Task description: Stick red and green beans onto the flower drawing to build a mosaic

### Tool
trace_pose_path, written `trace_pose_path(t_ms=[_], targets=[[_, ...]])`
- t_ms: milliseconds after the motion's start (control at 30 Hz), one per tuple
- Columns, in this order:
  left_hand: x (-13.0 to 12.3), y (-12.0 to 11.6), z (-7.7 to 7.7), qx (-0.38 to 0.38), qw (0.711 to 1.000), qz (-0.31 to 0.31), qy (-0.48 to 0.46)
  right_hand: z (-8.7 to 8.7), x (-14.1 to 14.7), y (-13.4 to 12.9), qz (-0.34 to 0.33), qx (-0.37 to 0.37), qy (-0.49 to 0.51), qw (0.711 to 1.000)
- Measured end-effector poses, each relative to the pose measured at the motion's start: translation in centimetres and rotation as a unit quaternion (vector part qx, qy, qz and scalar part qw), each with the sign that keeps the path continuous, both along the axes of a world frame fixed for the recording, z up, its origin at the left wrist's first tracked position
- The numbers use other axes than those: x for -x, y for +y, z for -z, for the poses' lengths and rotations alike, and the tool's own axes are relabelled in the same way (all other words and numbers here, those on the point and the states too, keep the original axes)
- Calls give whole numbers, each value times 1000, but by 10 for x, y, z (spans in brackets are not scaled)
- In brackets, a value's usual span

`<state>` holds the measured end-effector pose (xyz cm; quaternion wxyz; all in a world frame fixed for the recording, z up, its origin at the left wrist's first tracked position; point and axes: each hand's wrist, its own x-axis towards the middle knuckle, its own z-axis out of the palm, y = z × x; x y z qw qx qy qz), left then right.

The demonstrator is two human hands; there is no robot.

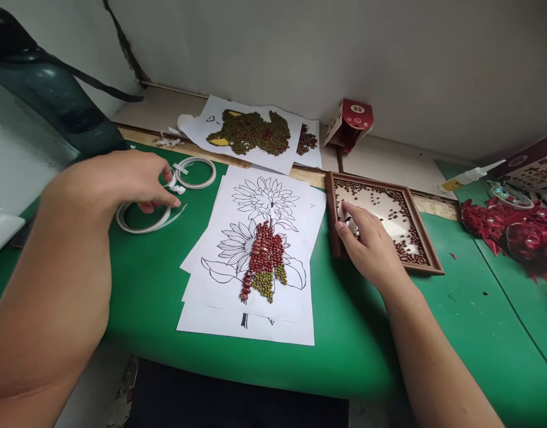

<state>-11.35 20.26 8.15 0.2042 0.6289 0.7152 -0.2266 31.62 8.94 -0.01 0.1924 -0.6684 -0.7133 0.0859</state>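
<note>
My left hand (131, 178) hovers over the tape rolls at the left, fingers apart and curved downward, beside white paper scraps (177, 189). One tape roll (142, 229) lies partly beneath it, another roll (213, 177) just beyond. My right hand (367, 241) is at the left part of a brown wooden frame (427, 238) holding small dark red beans; its thumb and forefinger are near each other, and what they hold, if anything, is too small to tell. Between the hands lie stacked white sheets (282, 330) with flower line drawings, partly covered with red beans (267, 252) and green beans (263, 284).
A dark bottle (54, 95) leans at the upper left. Behind the sheets is a bean-covered cat picture (255, 134), with a red box (351, 122) beside it. A glue bottle (467, 177) and red fabric flowers (509, 235) are at the right on the green surface (354, 356).
</note>
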Motion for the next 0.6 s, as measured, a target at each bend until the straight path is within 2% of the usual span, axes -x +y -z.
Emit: trace_pose_path(t_ms=[100,300,600], targets=[[7,2,5,8,999,-23,-34,0,0,0,1,3,-3,1000],[4,-1,12,-25,998,36,-50,0,0,-1,-7,-11,-3,1000],[-10,-14,-8,-14,999,38,-34,0,1,-2,2,-1,-3,1000]])
